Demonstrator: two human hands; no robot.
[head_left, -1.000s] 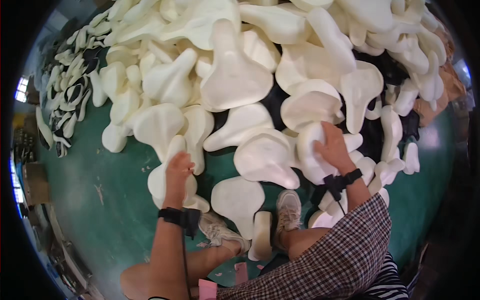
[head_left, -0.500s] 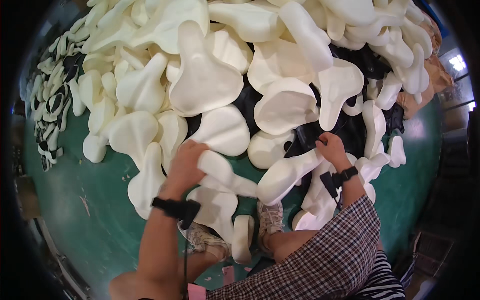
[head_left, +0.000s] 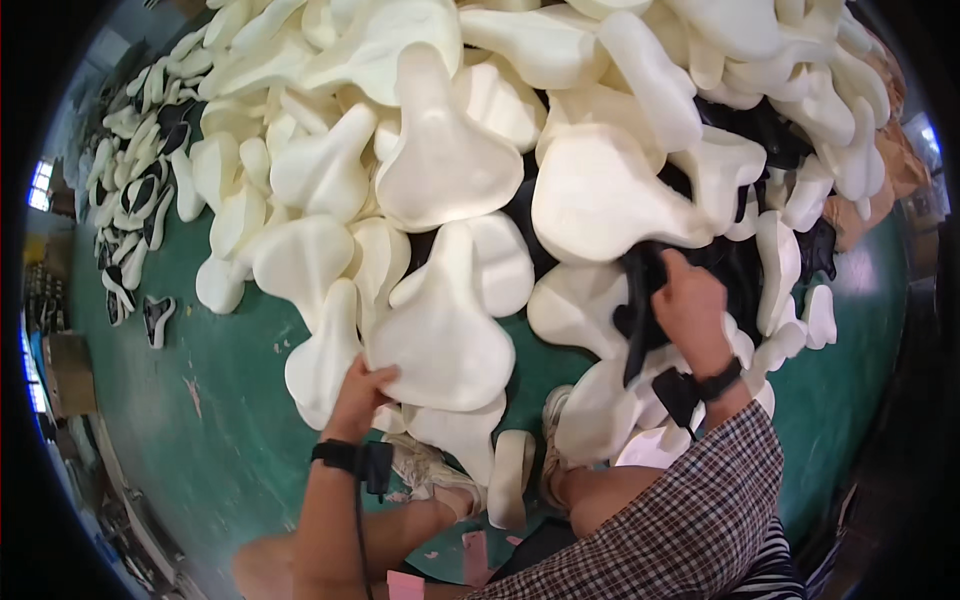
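A cream foam bicycle saddle pad [head_left: 440, 350] lies with its wide end toward me and its narrow end pointing away. My left hand [head_left: 362, 393] pinches the near left edge of that wide end, thumb on top. Farther right, my right hand [head_left: 690, 305] is closed at a black saddle base [head_left: 634, 315], which stands tilted among the pads; its fingertips are partly hidden. Beyond it, another cream pad [head_left: 590, 195] rests with its narrow end to the right. Under and beside my hands lie more pads, one [head_left: 597, 412] just below the black base.
A large heap of cream pads [head_left: 450, 150] with black bases among them fills the far side. Brown paper [head_left: 880, 180] lies at the far right. My shoes [head_left: 432, 468] stand close to the nearest pads on the green floor [head_left: 230, 400]. A smaller pile [head_left: 130, 190] sits far left.
My left hand now holds a pad by its near edge, turned wide end toward me. The right hand has left the pad's narrow end and grips a black base. The view has shifted left.
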